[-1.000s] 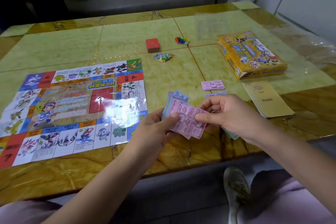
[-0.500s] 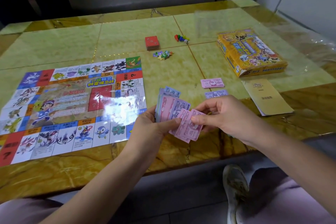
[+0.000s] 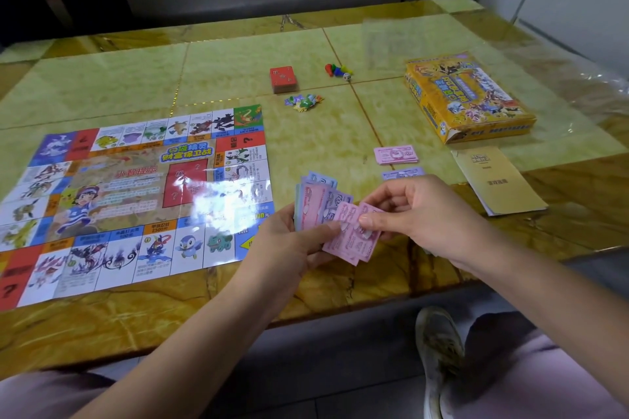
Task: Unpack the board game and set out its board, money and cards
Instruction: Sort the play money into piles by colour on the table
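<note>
as left hand [image 3: 289,247] fans money [image 3: 315,209], right [image 3: 420,214] pinches

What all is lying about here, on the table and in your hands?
glossy printed game board: one, multicoloured, flat on table, left
red card deck: one, red, beyond the board
plastic pawns: a few, mixed colours, right of deck
yellow cardboard game box: one, yellow, far right
tan paper booklet: one, tan, nearer than box
pink banknote pile: one, pink, left of booklet
fanned paper banknotes: several, pink and purple, above near edge
front pink banknotes: few, pink, at fan's front
left hand: one, grips the fan
right hand: one, pinches front pink banknotes
</note>
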